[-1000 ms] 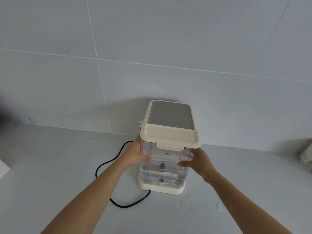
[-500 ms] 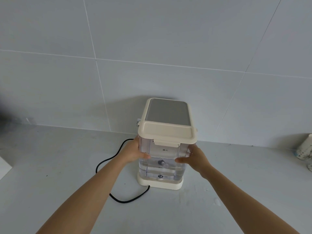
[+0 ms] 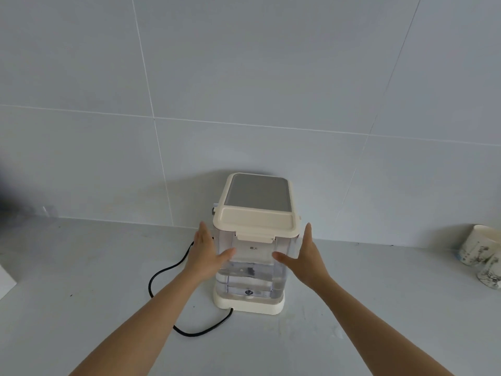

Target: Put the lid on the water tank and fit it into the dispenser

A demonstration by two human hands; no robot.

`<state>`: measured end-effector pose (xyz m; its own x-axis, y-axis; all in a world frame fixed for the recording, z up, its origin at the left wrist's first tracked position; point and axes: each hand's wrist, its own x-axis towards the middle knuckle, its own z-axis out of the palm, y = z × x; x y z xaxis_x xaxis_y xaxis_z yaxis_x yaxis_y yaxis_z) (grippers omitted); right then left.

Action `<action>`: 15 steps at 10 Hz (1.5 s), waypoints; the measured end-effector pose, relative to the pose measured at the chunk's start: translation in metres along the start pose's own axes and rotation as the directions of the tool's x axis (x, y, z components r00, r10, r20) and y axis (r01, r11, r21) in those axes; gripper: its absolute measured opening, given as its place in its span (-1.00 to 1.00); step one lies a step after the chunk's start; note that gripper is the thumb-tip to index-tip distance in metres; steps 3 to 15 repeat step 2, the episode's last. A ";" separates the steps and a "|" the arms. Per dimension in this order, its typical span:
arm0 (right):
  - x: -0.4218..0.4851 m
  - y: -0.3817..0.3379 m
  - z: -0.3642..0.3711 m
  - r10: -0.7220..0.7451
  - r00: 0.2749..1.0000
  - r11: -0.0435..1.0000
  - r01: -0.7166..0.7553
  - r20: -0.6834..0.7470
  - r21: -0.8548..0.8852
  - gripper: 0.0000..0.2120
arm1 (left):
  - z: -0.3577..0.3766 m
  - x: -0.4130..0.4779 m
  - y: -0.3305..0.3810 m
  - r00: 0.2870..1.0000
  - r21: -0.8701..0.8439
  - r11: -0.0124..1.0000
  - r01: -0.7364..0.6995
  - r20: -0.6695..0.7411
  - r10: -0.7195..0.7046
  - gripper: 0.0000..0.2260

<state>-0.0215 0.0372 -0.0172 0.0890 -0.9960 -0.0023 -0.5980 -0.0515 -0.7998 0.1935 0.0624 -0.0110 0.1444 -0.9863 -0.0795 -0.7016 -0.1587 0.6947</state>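
Hands flank the clear plastic water tank (image 3: 253, 270), one on each side, both reaching forward from bare forearms that enter from the bottom corners of the head view. The left hand (image 3: 204, 253) is flat and spread wide, fingers together and pointing up toward the wall, thumb stretched rightward across the tank's front face. It holds nothing; whether its palm touches the tank's left wall or stands just off it cannot be told. The right hand (image 3: 307, 257) mirrors this pose: fingers straight and upright beside the tank's right wall, thumb pointing left over the front, palm turned inward, grasping nothing. A narrow gap seems to show between this palm and the tank.

The tank stands upright, seated in the cream plastic dispenser base (image 3: 249, 303), against the dispenser's back body with its grey flat top panel (image 3: 259, 195). The cream rectangular lid (image 3: 256, 222) sits level on the tank's rim, its front latch tab hanging down over the upper front edge. Water fills the lower part of the tank.

A black power cord (image 3: 173, 270) loops over the pale grey countertop (image 3: 81, 280) to the left of the dispenser and curls back to its base. Two white patterned cups (image 3: 484, 255) stand at the far right, well apart, near the grey tiled wall (image 3: 244, 77).
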 end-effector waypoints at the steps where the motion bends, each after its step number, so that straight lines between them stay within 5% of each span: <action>1: -0.004 -0.007 -0.015 -0.050 0.998 0.991 0.046 -0.027 -0.127 0.10 | -0.006 -0.005 0.018 0.995 0.017 0.998 -0.069 -0.074 0.070 -0.11; 2: -0.006 -0.017 -0.031 -0.153 0.987 0.971 0.140 -0.051 -0.196 0.10 | -0.019 -0.008 0.039 0.966 0.080 0.979 -0.185 -0.168 0.196 -0.18; 15: -0.006 -0.017 -0.031 -0.153 0.987 0.971 0.140 -0.051 -0.196 0.10 | -0.019 -0.008 0.039 0.966 0.080 0.979 -0.185 -0.168 0.196 -0.18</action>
